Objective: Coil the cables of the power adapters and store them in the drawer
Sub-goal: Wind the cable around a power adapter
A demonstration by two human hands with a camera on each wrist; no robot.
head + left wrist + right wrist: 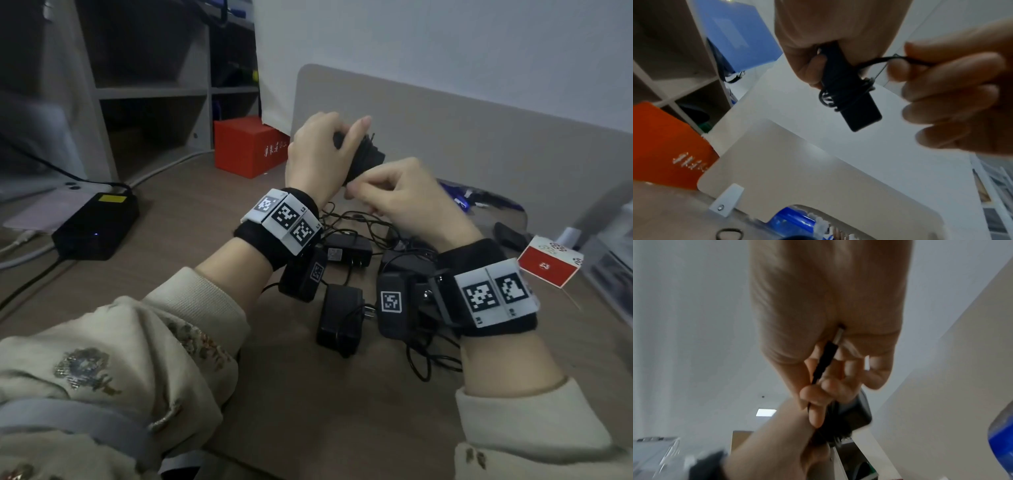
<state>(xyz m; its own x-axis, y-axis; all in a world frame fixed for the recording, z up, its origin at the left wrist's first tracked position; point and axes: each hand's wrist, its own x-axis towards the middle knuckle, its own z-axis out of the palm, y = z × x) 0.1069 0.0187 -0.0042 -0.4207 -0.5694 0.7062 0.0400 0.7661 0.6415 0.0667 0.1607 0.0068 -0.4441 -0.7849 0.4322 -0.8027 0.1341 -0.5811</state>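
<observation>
My left hand (320, 150) grips a black power adapter (363, 161) held up above the desk, with its thin black cable wound round its body (846, 91). My right hand (394, 198) pinches the free end of that cable (898, 59); its barrel plug (826, 358) lies between thumb and fingers in the right wrist view. Several other black adapters (339, 318) with tangled loose cables (363, 222) lie on the wooden desk (205, 219) under my wrists. No drawer shows in any view.
A red box (248, 145) stands behind the left hand, by a beige desk divider (479, 137). A black power brick (97, 222) with a yellow label sits at the left. A small red-and-white box (548, 262) and a blue bottle (791, 219) lie at the right.
</observation>
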